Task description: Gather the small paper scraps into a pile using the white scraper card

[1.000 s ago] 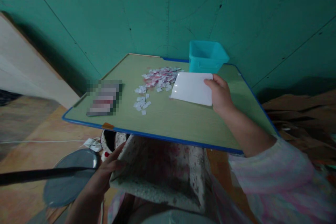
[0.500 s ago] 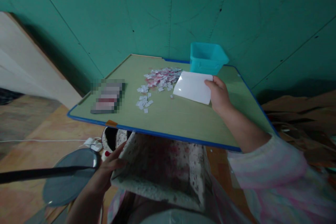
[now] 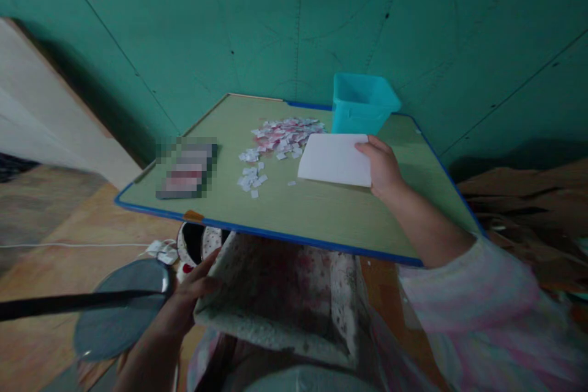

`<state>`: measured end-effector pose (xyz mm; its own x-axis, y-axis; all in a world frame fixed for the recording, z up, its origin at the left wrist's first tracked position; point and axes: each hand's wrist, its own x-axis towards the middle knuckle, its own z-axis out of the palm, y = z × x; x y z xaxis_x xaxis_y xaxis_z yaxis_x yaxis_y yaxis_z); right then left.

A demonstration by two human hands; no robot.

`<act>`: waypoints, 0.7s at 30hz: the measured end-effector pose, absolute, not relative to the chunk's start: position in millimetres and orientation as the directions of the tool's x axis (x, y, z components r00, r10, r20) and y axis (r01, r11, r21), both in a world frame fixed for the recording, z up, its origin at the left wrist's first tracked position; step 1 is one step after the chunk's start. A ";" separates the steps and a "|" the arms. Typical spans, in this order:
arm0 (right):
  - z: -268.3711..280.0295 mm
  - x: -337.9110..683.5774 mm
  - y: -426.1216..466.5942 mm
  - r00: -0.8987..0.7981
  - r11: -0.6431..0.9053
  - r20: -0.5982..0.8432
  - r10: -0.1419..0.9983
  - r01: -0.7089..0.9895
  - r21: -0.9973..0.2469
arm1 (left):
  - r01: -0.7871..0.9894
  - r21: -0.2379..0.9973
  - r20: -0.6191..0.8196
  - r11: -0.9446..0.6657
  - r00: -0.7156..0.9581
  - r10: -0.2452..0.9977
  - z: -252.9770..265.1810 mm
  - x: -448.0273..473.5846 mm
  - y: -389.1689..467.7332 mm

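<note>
A white rectangular card (image 3: 334, 159) is gripped at its right edge by my right hand (image 3: 382, 162), thumb on top, just above the table. Its left edge is beside a heap of small paper squares (image 3: 287, 135), white and pinkish. Smaller clusters of white squares (image 3: 252, 179) lie nearer me, and one lone square (image 3: 291, 184) is by the card's lower left corner. My left hand (image 3: 195, 288) holds the left side of a speckled, stained tray-like box (image 3: 257, 334) below the table edge. Most of its fingers are hidden behind that side.
A turquoise plastic bin (image 3: 365, 104) stands at the back of the blue-edged table (image 3: 321, 214), against the green wall. On the left of the table lies a blurred-out flat object (image 3: 187, 171). A round grey stool (image 3: 124, 318) and white cable (image 3: 82, 245) are on the floor.
My right hand has tilted the card and brought it slightly toward me and left; its glossy shine is gone. The lone square has shifted left. My left hand keeps its hold.
</note>
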<state>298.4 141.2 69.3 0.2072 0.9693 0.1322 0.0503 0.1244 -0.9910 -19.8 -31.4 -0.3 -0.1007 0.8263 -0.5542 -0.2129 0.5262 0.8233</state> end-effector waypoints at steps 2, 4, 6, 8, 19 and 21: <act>68.0 296.7 140.2 0.187 0.124 0.132 0.974 0.050 -0.991 | -0.228 0.817 -0.563 0.529 -0.121 0.817 -1.7 -18.8 -30.2; 66.6 294.6 138.8 0.148 0.134 0.143 0.979 0.067 -0.989 | -0.240 0.807 -0.577 0.540 -0.124 0.807 -2.8 -18.5 -28.7; 65.3 292.0 137.3 0.103 0.165 0.177 0.979 0.114 -0.980 | -0.249 0.797 -0.591 0.551 -0.125 0.797 -3.2 -18.2 -27.3; 64.6 289.3 135.8 0.070 0.214 0.230 0.971 0.178 -0.960 | -0.250 0.792 -0.597 0.557 -0.129 0.792 -3.1 -17.4 -25.7; 75.6 306.2 142.3 0.179 0.213 0.249 0.952 0.199 -0.957 | -0.232 0.786 -0.611 0.573 -0.155 0.777 -3.4 -11.5 -17.1; 75.4 312.8 145.5 0.228 0.194 0.246 0.942 0.229 -0.954 | -0.263 0.781 -0.612 0.567 -0.136 0.779 -3.7 -12.1 -16.7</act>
